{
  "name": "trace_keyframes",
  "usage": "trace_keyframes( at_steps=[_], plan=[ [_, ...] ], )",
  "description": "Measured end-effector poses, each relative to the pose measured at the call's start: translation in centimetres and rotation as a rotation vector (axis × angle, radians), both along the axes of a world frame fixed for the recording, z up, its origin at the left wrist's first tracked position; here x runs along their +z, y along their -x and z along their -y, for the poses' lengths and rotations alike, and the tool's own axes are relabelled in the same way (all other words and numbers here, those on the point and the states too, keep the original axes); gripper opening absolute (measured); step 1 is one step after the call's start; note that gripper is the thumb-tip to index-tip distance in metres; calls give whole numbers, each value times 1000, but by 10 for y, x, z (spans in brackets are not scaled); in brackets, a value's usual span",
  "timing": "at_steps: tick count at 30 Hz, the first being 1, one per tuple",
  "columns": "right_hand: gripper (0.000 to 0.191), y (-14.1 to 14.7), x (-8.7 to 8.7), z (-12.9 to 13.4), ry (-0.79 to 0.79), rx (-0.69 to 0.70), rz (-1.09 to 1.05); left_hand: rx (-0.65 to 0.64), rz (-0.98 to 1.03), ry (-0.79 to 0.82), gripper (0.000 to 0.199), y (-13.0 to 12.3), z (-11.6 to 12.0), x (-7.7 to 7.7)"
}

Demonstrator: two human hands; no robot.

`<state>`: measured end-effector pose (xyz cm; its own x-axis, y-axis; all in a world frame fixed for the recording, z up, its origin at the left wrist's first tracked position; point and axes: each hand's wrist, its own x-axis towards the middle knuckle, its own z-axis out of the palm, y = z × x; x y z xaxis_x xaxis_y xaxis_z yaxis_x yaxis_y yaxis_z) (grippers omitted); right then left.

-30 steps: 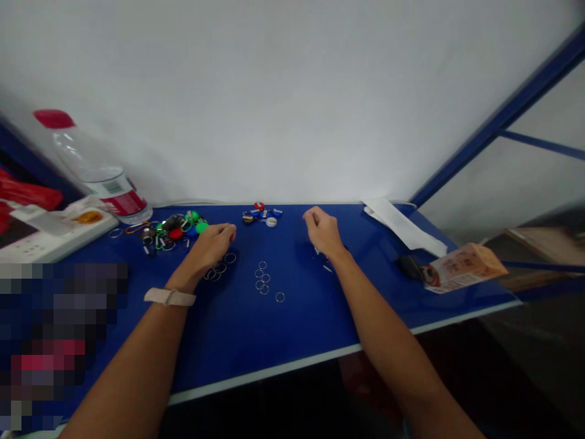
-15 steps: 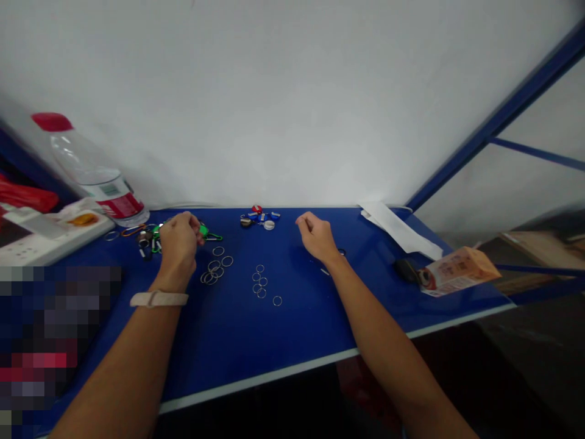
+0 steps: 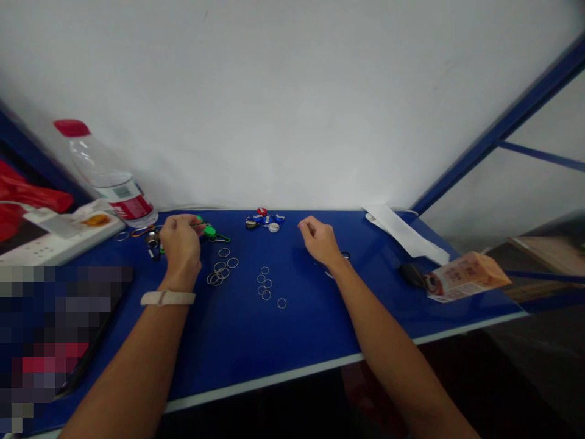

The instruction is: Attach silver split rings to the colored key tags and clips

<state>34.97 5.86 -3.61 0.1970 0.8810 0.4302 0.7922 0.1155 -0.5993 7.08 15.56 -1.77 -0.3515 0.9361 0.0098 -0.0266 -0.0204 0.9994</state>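
Observation:
My left hand (image 3: pixel 180 242) is curled down over a pile of key tags and carabiners at the back left of the blue table (image 3: pixel 292 341). Its fingers reach a green key tag (image 3: pixel 209 231) on a small carabiner, and whether they grip anything is hidden. My right hand (image 3: pixel 320 241) rests loosely curled near the back middle, with small metal pieces (image 3: pixel 345 256) just past its fingers. Two loose groups of metal split rings (image 3: pixel 220 266) (image 3: pixel 264 283) lie between my hands. A small cluster of blue and red tags (image 3: pixel 264 219) sits by the back edge.
A plastic water bottle with a red cap (image 3: pixel 103 174) and a white power strip (image 3: pixel 68 235) stand at the back left. On the right are a white paper strip (image 3: pixel 406 235), a dark object (image 3: pixel 412 275) and an orange carton (image 3: pixel 466 277). A blue steel frame (image 3: pixel 498 128) rises at the right.
My left hand has moved left from beside the rings onto the tag pile, and now covers most of it. The green tag sits slightly shifted. My right hand has barely moved.

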Motion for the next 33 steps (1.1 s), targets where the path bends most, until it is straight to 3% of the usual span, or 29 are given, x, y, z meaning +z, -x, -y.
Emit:
trace_keyframes(
  at_steps=[3, 6, 9, 13, 18, 25, 29, 33],
  plan=[
    [23, 3, -2, 0, -1, 77, 78, -18, -85, -31, 8, -3, 1, -3],
    [30, 10, -8, -1, 38, 197, 183, -62, -118, -91, 10, -6, 4, -5],
    [42, 17, -16, -4, 103, 249, 242, -217, -193, -135, 13, -12, 11, -5],
    [45, 25, -21, -9, 124, 292, 226, -408, -475, -218, 18, -19, 23, -3],
    [42, 24, -18, -10, 19, 317, 77, -609, -758, -335, 25, -24, 30, -9],
    [24, 23, -9, 0, 32, 302, 210, -781, -977, -473, 41, -24, 30, -25],
    [9, 36, 2, 8, 105, 340, 270, -810, -1014, -495, 38, -24, 29, -30],
    [8, 50, 6, 14, 209, 439, 274, -849, -1002, -506, 24, -26, 27, -28]
  ],
)
